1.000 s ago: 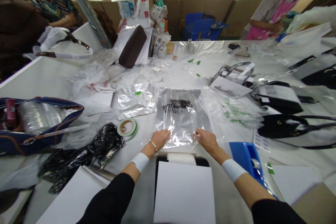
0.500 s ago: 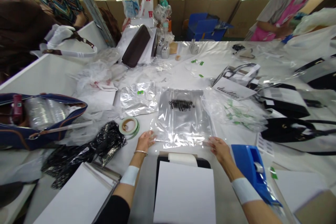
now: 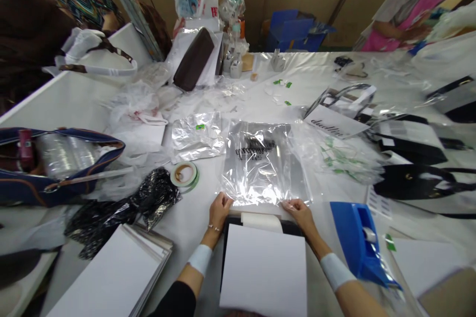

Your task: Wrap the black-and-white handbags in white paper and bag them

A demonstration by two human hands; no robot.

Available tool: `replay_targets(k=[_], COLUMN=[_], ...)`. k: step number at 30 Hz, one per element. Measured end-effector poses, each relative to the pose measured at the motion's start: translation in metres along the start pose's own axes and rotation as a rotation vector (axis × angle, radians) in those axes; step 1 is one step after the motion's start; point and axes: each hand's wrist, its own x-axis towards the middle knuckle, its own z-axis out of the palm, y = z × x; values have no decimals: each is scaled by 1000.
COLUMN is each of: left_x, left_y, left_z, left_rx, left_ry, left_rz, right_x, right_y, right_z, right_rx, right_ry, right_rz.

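A stack of clear plastic bags with black lettering lies flat on the white table, its near edge toward me. My left hand pinches the near left corner of the plastic between thumb and fingers. At the near right part of the same edge, my right hand is closed on the plastic. Just below the hands is a black device with a white roll, mostly covered by a sheet of white card. A green tape roll sits left of the bags.
A blue tape dispenser stands right, card sheets and black plastic left. Handbags line the right side; an open blue bag is far left. Two people stand across the table.
Both hands have moved inward along the near edge of the plastic and closed on it. The plastic's surface has shifted, and its lettering shows differently.
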Motion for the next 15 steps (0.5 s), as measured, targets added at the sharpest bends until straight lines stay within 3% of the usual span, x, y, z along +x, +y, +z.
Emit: replay_targets(k=[2,7,11,15], left_x=[-4,-3,-1,-3], left_y=[3,6,1,-8], left_z=[0,-5,-7,-7], left_rx=[167,251,202,17], left_ry=[-58,-148,-206,-201], left_rz=[28,28,-7,-49], right_x=[-3,1,-4,-26], right_y=[2,0,-1,4], right_z=[3,5,7,8], right_rx=[-92,-223,-220,-143], right_ry=[-17,-85,-149,-157], right_rz=[-17,3,29,66])
